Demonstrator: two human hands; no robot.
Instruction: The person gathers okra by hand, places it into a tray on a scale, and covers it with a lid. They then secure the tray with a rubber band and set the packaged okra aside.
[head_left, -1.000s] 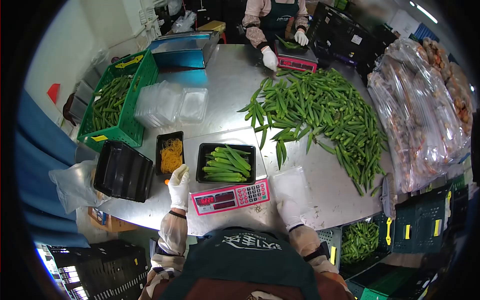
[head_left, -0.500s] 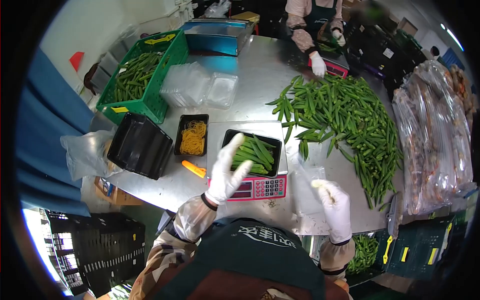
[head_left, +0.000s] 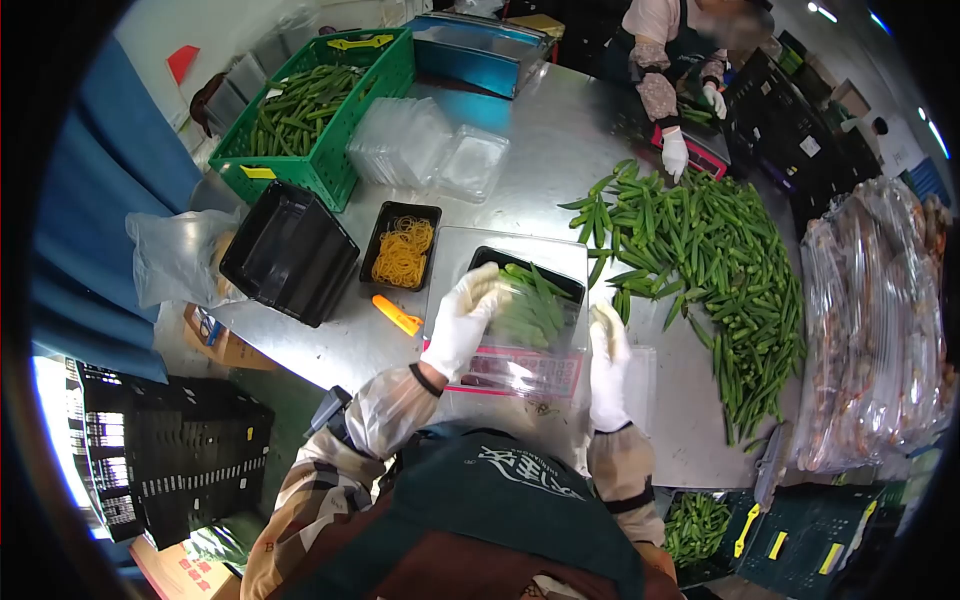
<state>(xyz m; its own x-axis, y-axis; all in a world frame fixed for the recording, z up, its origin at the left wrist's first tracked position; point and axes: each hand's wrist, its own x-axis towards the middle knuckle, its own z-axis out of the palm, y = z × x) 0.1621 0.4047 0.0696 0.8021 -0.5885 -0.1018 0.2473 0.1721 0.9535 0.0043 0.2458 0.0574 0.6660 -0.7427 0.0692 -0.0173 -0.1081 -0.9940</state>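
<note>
A thin clear plastic sheet point(head_left: 520, 345), whose exact kind I cannot make out, spans my two white-gloved hands. My left hand point(head_left: 465, 318) pinches its left side, fingers closed. My right hand point(head_left: 609, 365) is at its right edge, fingers together. Beneath it, a black tray point(head_left: 572, 284) of okra point(head_left: 530, 300) stands on the scale point(head_left: 440, 262), whose red-edged keypad shows blurred through the plastic. More flat clear plastic point(head_left: 641, 385) lies on the table beside my right hand.
Left of the scale are a tray of rubber bands point(head_left: 402, 250), an orange cutter point(head_left: 396, 314), black trays point(head_left: 290, 255), clear boxes point(head_left: 470, 165) and a green crate point(head_left: 335, 165). Loose okra point(head_left: 715, 270) and a knife point(head_left: 770, 465) lie right. A co-worker's gloved hand point(head_left: 675, 153) is across the table.
My right hand has moved left from the flat plastic to the tray's side. A clear sheet now stretches between both hands over the tray. My left hand's fingers have closed.
</note>
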